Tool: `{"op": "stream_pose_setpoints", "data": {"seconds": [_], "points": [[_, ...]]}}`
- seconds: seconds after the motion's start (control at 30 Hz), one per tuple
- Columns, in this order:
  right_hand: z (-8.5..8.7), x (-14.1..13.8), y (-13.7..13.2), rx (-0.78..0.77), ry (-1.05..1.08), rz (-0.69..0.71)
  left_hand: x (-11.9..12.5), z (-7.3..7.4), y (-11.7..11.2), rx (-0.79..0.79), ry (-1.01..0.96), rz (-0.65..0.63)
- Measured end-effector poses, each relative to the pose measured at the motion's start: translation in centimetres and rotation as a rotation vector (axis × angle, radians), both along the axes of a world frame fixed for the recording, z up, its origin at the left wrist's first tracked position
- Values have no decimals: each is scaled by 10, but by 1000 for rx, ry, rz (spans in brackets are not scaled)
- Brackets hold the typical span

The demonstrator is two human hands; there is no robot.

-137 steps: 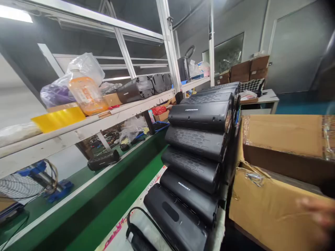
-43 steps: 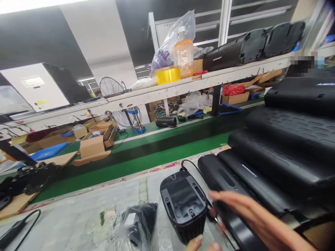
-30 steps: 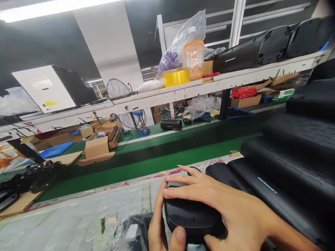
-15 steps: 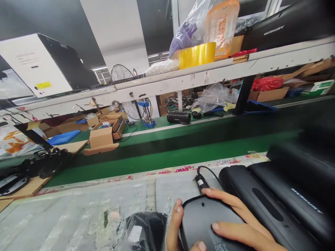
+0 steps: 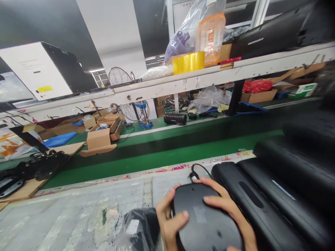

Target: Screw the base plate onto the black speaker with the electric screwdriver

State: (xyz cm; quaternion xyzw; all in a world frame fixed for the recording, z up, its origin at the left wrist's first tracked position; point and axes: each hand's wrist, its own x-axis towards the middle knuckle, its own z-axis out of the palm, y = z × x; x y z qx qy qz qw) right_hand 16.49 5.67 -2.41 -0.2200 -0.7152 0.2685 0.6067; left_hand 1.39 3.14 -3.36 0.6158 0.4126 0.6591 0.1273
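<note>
Both my hands hold a black speaker housing (image 5: 206, 219) at the bottom centre, its smooth side with a small grey label facing up. My left hand (image 5: 169, 218) wraps its left end, thumb lying on top. Along its right side curls my right hand (image 5: 230, 212), fingers pressed on the shell. A black cable (image 5: 199, 169) runs from behind the housing. To the left lies a black part in a clear plastic bag (image 5: 138, 228). A stack of black speakers (image 5: 282, 181) rises at the right.
A green conveyor belt (image 5: 162, 157) runs across beyond the bench. Open cardboard boxes (image 5: 101, 136), a fan (image 5: 123, 82) and a small black speaker (image 5: 175, 119) sit on its far side. The shelf above (image 5: 209, 76) carries yellow tape, a bottle and more speakers.
The view swung from the speaker stack and cartons to the bench. My right hand reached the upright housing, gripped it with the left, and tipped it over so its flat labelled side faces up.
</note>
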Motion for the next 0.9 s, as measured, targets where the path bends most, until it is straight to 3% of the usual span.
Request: {"op": "stream_pose_setpoints", "data": {"seconds": [0.07,0.17,0.3,0.4,0.53,0.67,0.9], "points": [[-5,-4,2,-80,41,21,-3,8,4,38,40,-46],[-4,-11,6,-215,68,-3,-6,14,12,-75,-2,-113],[3,-24,13,-212,149,-67,-9,17,21,-178,-90,-88],[0,-29,13,-164,160,-52,-14,12,19,-121,-74,-73],[-13,-30,2,-49,91,-1,-18,-6,2,-24,-137,-8],[-19,-30,-5,-53,80,-12,-19,-19,-9,-13,-172,28],[-16,-29,5,-35,123,-17,-14,-15,0,4,-31,27]]}}
